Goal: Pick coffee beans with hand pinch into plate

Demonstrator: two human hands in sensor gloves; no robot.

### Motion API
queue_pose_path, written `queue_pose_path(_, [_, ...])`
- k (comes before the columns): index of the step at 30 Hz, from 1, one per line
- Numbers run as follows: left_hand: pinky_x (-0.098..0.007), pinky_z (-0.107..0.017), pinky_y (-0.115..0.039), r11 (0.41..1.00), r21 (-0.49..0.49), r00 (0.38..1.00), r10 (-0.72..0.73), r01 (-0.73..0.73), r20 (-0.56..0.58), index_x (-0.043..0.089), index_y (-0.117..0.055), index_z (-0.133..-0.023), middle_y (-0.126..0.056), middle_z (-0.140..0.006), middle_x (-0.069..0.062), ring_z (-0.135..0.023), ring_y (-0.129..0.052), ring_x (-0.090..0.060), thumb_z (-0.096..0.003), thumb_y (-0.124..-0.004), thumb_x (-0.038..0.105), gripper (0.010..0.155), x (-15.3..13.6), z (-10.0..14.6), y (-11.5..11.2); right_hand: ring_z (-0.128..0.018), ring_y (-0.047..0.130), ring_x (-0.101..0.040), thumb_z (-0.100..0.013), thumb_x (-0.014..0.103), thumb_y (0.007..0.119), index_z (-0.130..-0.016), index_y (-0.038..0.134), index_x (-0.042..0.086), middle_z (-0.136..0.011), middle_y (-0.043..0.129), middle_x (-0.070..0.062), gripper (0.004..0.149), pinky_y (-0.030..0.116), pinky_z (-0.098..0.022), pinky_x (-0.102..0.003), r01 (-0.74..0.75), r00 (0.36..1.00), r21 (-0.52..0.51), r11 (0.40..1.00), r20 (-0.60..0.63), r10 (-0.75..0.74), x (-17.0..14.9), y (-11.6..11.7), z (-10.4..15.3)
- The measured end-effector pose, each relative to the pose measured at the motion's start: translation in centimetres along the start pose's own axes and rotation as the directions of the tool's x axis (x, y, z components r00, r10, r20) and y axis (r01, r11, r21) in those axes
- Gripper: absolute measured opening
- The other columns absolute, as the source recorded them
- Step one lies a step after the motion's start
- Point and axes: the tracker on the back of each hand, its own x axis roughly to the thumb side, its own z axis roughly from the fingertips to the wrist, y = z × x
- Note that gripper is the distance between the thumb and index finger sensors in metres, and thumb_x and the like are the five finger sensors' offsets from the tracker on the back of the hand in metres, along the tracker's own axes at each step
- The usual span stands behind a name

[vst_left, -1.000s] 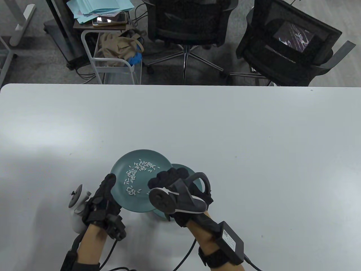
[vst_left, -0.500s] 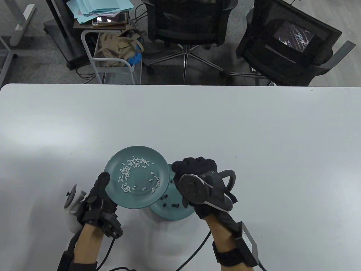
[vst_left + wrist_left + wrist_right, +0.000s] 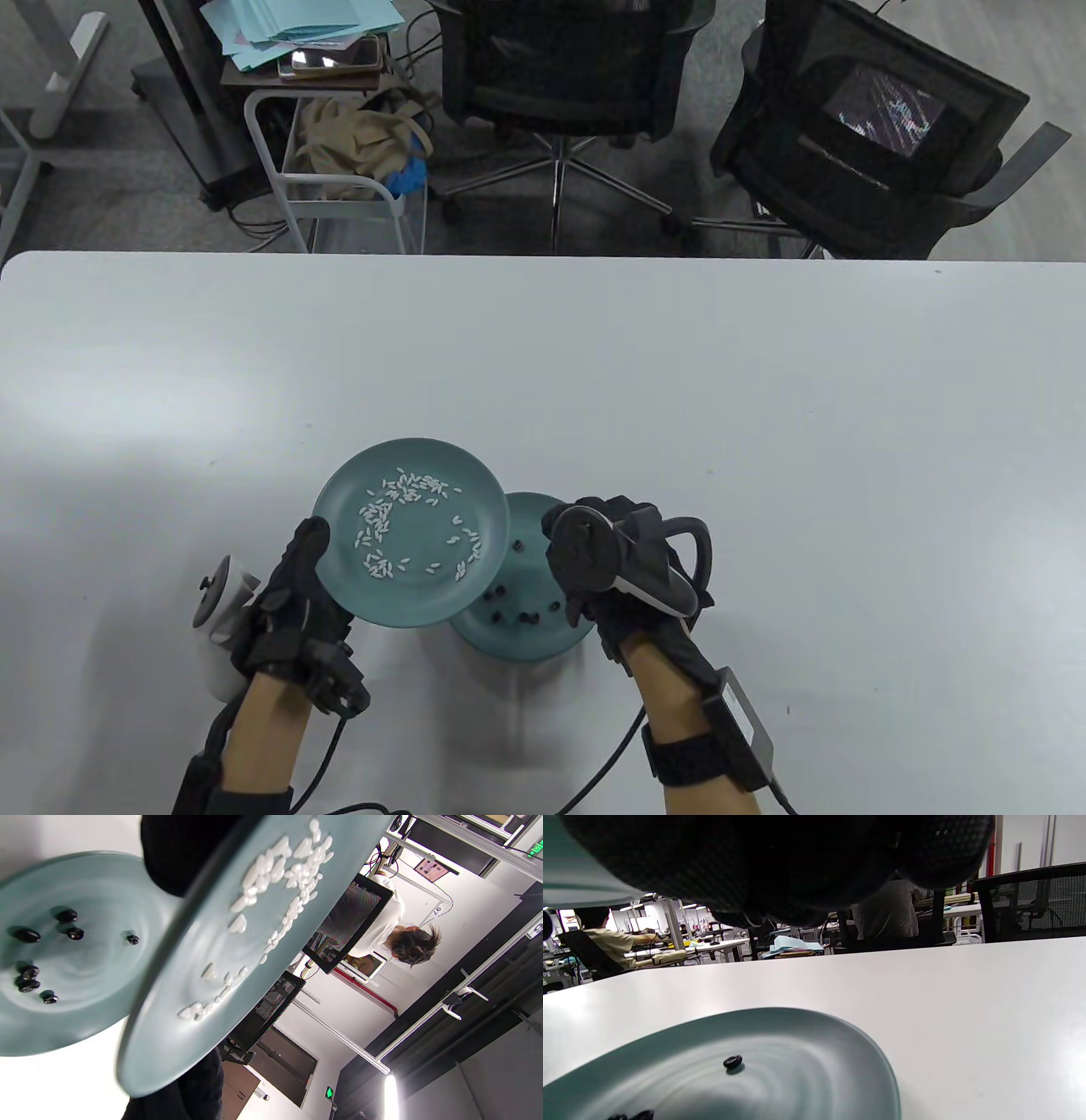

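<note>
My left hand (image 3: 293, 586) grips the left rim of a teal plate (image 3: 424, 594) and holds it above the table, tilted. White grains (image 3: 399, 501) lie scattered on it, also in the left wrist view (image 3: 288, 870). A second teal plate (image 3: 526, 641) sits on the table below and to the right. Several dark coffee beans (image 3: 528, 617) lie on it, as the left wrist view (image 3: 70, 916) also shows. My right hand (image 3: 611, 514) hovers over this plate's right side with its fingers curled down. The tracker hides its fingertips. In the right wrist view the glove (image 3: 797, 857) hangs above one bean (image 3: 732, 1061).
The white table (image 3: 764, 407) stretches wide around the plates. Its far edge runs across the middle of the table view. Beyond it stand two black office chairs (image 3: 568, 76) and a small cart (image 3: 339, 170).
My right hand moved from over the held plate rightward to above the lower plate, then drew back a little. The held plate shifted slightly left, uncovering the beans below.
</note>
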Motion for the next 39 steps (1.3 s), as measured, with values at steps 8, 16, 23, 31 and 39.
queue_pose_path(8, [-0.032,-0.052,-0.084,1.0,0.003,1.0,0.011,-0.011,0.002,0.035,-0.039,-0.101,-0.071,-0.094,0.0,-0.074,-0.09,-0.022,-0.0478,-0.053,0.062,0.062,0.0,0.1,0.0,-0.043,0.091,-0.022,-0.042,0.036,0.085,-0.077,0.085,0.021,-0.069,0.096,-0.008,0.037,0.073,-0.049,-0.055,-0.016,0.999,0.097,0.995,0.042,0.012,0.6,2.1,-0.6])
queue_pose_path(16, [-0.032,-0.052,-0.084,1.0,-0.001,1.0,0.008,-0.008,0.0,0.035,-0.039,-0.101,-0.071,-0.094,0.0,-0.074,-0.09,-0.022,-0.0477,-0.053,0.062,0.062,0.1,0.0,0.0,-0.043,0.091,-0.022,-0.042,0.036,0.085,-0.076,0.085,0.021,-0.068,0.096,-0.008,0.037,0.074,-0.049,-0.054,-0.019,0.998,0.121,0.992,0.057,0.012,1.0,2.8,-0.7])
queue_pose_path(23, [-0.032,-0.052,-0.084,1.0,-0.002,1.0,0.007,-0.007,-0.001,0.035,-0.039,-0.101,-0.071,-0.094,0.0,-0.074,-0.09,-0.022,-0.0476,-0.054,0.062,0.062,0.0,0.0,0.0,-0.044,0.091,-0.022,-0.043,0.036,0.085,-0.077,0.085,0.022,-0.069,0.095,-0.008,0.037,0.073,-0.049,-0.055,-0.006,0.999,0.113,0.994,0.05,0.001,0.7,2.8,-0.7])
queue_pose_path(31, [-0.033,-0.065,-0.081,0.994,-0.109,1.0,0.002,-0.005,-0.023,0.038,-0.03,-0.103,-0.061,-0.105,0.004,-0.092,-0.083,-0.019,-0.0473,-0.053,0.061,0.065,0.1,-0.9,-0.8,-0.051,0.091,-0.026,-0.045,0.035,0.082,-0.08,0.082,0.023,-0.075,0.093,-0.009,0.037,0.072,-0.049,-0.055,-0.107,0.994,0.068,0.992,0.0,0.108,0.1,1.8,0.0])
queue_pose_path(39, [-0.035,-0.078,-0.075,0.999,0.028,0.996,-0.04,0.042,-0.086,0.046,-0.028,-0.104,-0.052,-0.112,0.008,-0.105,-0.071,-0.017,-0.0498,-0.052,0.055,0.06,2.6,-8.2,-1.2,-0.053,0.091,-0.027,-0.045,0.036,0.082,-0.082,0.081,0.023,-0.077,0.092,-0.01,0.039,0.071,-0.05,-0.056,-0.07,0.996,0.087,0.994,-0.043,0.074,-1.2,1.3,0.1])
